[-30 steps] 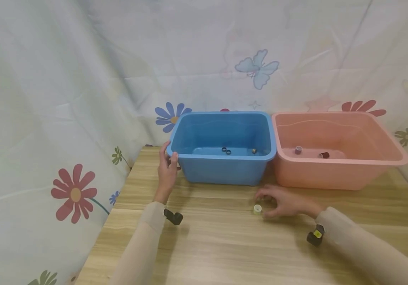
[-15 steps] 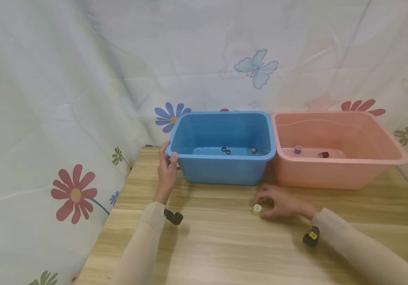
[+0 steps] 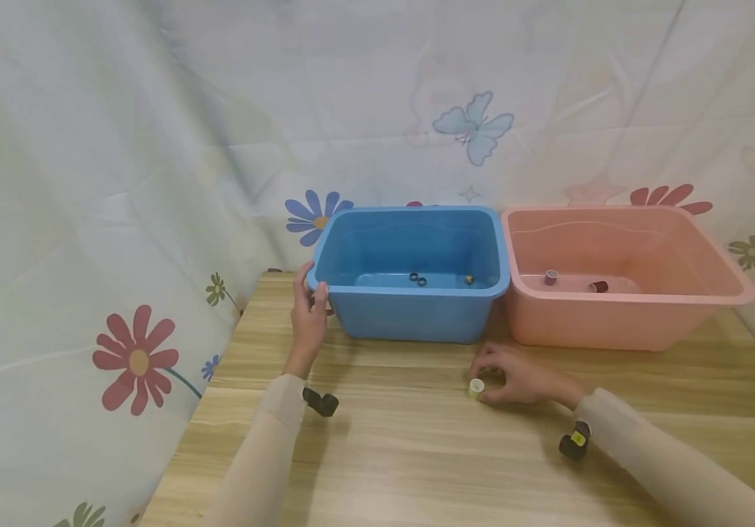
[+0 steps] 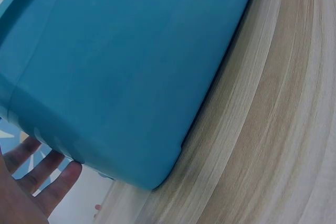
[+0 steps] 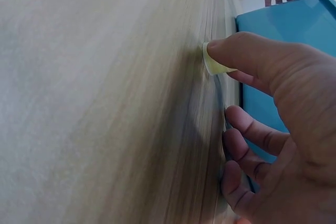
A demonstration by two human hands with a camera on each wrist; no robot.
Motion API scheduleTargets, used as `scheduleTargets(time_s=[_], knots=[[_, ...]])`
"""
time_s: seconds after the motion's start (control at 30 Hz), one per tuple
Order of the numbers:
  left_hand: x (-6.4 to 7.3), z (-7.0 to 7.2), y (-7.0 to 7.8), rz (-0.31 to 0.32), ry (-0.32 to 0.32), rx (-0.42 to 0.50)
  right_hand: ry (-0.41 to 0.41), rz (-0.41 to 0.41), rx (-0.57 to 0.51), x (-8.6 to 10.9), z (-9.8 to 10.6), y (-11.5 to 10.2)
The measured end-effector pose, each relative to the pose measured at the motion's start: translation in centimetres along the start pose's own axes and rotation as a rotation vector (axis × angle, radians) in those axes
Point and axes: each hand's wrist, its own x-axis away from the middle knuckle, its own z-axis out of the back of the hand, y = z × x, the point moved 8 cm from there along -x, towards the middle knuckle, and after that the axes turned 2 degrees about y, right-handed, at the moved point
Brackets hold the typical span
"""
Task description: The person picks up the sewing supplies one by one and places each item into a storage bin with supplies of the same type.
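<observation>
My left hand (image 3: pixel 309 315) holds the front left corner of a blue plastic tub (image 3: pixel 410 315). Its thumb lies at the front of the rim and the other fingers at the side; the left wrist view shows these fingers (image 4: pixel 50 177) against the tub wall. On the wooden table in front of the tubs, my right hand (image 3: pixel 518 375) pinches a small pale yellow cylinder with a white, hollow-looking top (image 3: pixel 476 388). In the right wrist view the thumb presses on the cylinder (image 5: pixel 218 66), the index finger is behind it, and the remaining fingers curl close to the table.
A pink tub (image 3: pixel 601 322) stands right beside the blue one, holding a dark red cylinder (image 3: pixel 600 287) and a purplish one (image 3: pixel 551 278). Inside the blue tub lie two dark rings (image 3: pixel 422 282) and a small gold-coloured piece (image 3: pixel 469 279). A patterned curtain (image 3: pixel 377 95) hangs behind the table.
My right hand has shifted slightly left, and its thumb has come in against the pale yellow cylinder. The left hand stays on the tub corner.
</observation>
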Motion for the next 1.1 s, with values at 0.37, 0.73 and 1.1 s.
scheduleTargets(time_s=[0.37,0.73,1.1], knots=[[-0.1,0.0,0.2,-0.009,0.011,0.004,-0.007,-0.024,0.012,-0.1,0.1,0.4],[0.0,0.0,0.0,0.004,-0.002,-0.003,-0.014,-0.018,0.01,0.0,0.2,0.0],[0.0,0.0,0.0,0.004,0.002,0.001,0.067,0.049,-0.072,0.2,1.1,-0.4]])
